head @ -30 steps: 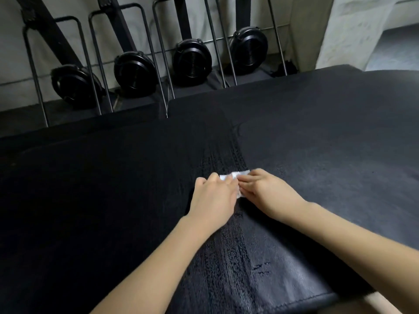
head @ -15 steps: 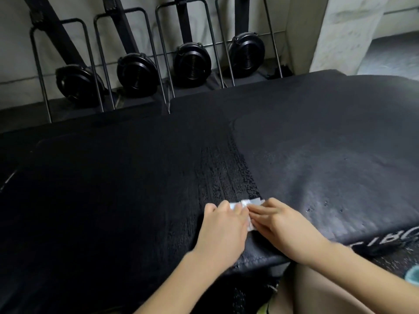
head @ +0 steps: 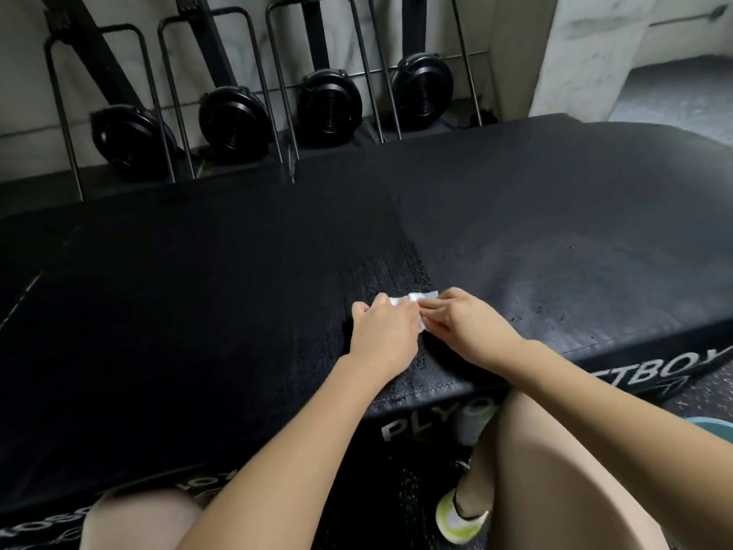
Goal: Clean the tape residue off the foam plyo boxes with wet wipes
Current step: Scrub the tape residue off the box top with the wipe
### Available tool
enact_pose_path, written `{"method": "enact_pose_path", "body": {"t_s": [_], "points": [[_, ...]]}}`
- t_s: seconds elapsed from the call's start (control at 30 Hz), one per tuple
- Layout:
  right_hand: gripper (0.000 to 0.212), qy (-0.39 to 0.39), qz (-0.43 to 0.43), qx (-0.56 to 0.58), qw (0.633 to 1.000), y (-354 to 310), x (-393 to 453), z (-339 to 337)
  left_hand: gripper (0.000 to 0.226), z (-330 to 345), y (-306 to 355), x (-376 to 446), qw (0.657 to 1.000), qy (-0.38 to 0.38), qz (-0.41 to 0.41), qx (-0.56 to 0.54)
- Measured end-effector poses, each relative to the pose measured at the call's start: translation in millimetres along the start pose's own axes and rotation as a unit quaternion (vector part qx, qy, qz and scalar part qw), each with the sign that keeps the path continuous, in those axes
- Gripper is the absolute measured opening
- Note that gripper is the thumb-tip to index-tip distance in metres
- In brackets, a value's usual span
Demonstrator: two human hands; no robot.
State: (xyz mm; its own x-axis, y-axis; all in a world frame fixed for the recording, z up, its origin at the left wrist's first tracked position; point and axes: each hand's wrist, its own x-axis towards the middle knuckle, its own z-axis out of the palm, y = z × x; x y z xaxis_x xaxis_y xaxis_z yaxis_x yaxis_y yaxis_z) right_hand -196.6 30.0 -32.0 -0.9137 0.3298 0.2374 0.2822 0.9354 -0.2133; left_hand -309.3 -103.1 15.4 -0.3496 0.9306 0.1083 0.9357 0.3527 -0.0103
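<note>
A wide black foam plyo box (head: pixel 555 232) fills the middle of the view, with white lettering on its near side. A rough band of tape residue (head: pixel 380 279) runs front to back across its top. A small white wet wipe (head: pixel 414 299) lies on that band near the front edge. My left hand (head: pixel 384 331) and my right hand (head: pixel 472 327) meet over the wipe. Both pinch it with their fingertips and press it on the box. Most of the wipe is hidden under my fingers.
Several black rowing machines (head: pixel 329 101) stand upright in a metal rack behind the box. A pale pillar (head: pixel 579 53) rises at the back right. My bare knees (head: pixel 555 470) and a white and yellow shoe (head: pixel 460 522) sit close against the box's front.
The camera has pulled back and up, so the box front and my legs now show. My hands and the wipe have slid toward the near edge along the residue band.
</note>
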Motion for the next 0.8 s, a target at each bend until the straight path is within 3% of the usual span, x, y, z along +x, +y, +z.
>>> {"method": "enact_pose_path", "body": {"t_s": [0.17, 0.37, 0.47, 0.67, 0.8], "points": [[0.046, 0.051, -0.059, 0.069, 0.995, -23.3, -66.8, -12.0, 0.013, 11.9, 19.6, -58.5, 0.993, 0.099, 0.072, -0.002], [0.032, 0.162, -0.048, 0.092, 0.981, -33.5, -122.4, 4.7, 0.015, 38.5, 40.6, -91.3, 0.986, 0.131, 0.102, -0.025], [0.031, 0.177, -0.054, 0.07, 0.98, -40.2, -121.2, 10.9, 0.011, 44.4, 36.7, -93.3, 0.982, 0.152, 0.107, -0.019], [0.029, 0.179, -0.082, 0.117, 0.974, -103.9, -95.0, 39.6, 0.014, 47.0, -19.3, -140.8, 0.969, 0.229, 0.091, -0.013], [0.03, 0.168, -0.13, 0.143, 0.967, -168.9, -63.0, 75.6, 0.02, 47.9, -84.9, -191.1, 0.969, 0.239, 0.059, 0.016]]}}
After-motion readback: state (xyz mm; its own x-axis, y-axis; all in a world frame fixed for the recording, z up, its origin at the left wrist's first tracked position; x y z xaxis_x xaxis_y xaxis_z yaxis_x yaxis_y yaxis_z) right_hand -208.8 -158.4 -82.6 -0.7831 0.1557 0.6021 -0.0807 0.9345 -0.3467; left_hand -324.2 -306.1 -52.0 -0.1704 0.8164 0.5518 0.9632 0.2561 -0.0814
